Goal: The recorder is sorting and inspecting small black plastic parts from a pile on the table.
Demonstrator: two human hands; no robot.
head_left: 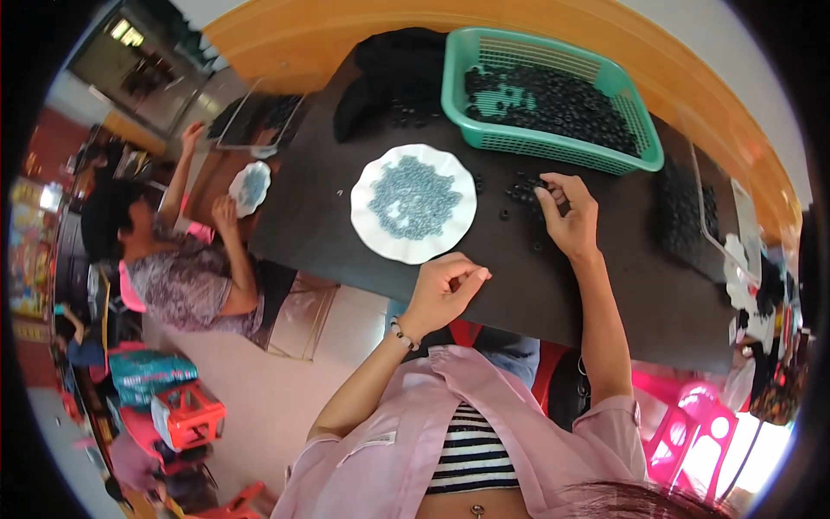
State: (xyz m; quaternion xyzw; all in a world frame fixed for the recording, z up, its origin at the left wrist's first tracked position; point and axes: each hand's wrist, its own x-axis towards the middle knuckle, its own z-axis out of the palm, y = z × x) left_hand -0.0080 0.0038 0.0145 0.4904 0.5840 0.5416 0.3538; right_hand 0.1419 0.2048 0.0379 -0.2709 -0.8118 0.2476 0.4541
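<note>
Black rings [522,189] loose on table — right hand [568,214] pinching one; left hand [443,290] pinched; white plate [374,232] holds grey pieces.

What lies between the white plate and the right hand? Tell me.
In the head view, only bare dark table and a few loose black rings separate the white plate from the right hand.

co-worker [173,259] seated at left | red stool [192,413] on floor | pink chair [692,428] at right
</note>
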